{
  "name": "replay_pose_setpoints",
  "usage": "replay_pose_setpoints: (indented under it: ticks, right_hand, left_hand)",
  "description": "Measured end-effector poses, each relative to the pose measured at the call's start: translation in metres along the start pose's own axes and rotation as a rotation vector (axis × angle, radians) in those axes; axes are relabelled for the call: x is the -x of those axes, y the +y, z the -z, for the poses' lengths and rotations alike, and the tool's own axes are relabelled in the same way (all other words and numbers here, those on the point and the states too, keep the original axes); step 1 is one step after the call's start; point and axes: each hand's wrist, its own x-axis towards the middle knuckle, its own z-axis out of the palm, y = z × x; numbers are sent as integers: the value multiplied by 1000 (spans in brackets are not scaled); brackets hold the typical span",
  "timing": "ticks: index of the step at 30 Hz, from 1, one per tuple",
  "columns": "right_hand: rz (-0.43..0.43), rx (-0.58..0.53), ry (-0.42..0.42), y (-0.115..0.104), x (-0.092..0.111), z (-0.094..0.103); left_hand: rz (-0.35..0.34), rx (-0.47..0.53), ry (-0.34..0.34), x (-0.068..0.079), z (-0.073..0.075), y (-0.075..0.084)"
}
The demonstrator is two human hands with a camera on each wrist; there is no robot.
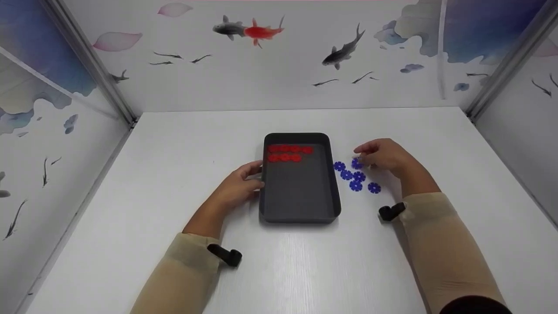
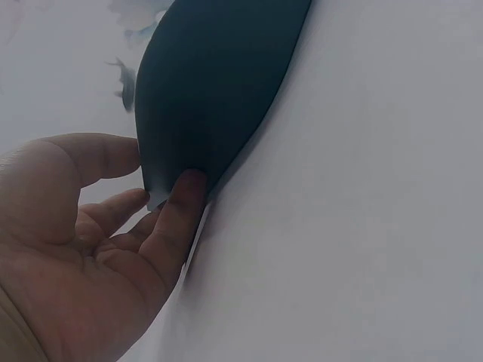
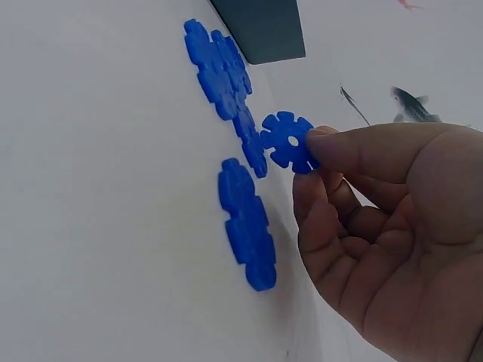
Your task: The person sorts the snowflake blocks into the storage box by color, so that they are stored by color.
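Note:
My right hand (image 1: 386, 156) pinches a blue snowflake building disc (image 3: 291, 142) between thumb and fingertips, just above the table right of the tray. Several more blue discs (image 1: 355, 186) lie flat below and left of that hand; in the right wrist view the nearest blue disc (image 3: 247, 225) lies by itself. Against the outer left wall of a dark grey rectangular tray (image 1: 301, 219), my left hand (image 1: 237, 186) rests its relaxed fingers and thumb. Inside the tray, red discs (image 1: 284, 157) form two rows near the far end.
A white table (image 1: 174, 148) carries the tray, with a printed back panel (image 1: 279, 83) and side panels around it. Black clips (image 1: 226, 255) stick out from both sleeve cuffs.

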Motion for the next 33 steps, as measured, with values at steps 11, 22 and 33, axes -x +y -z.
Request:
replay_pose_setpoints:
  ticks: [11, 22, 33]
  right_hand:
    - [148, -313, 9, -41, 21, -2]
    - [355, -419, -55, -92, 38, -44]
    - [347, -410, -147, -141, 7, -74]
  left_hand:
    - [-10, 23, -2, 0, 0, 2]
    - [-14, 18, -8, 0, 0, 0]
    - [-25, -1, -13, -1, 0, 0]
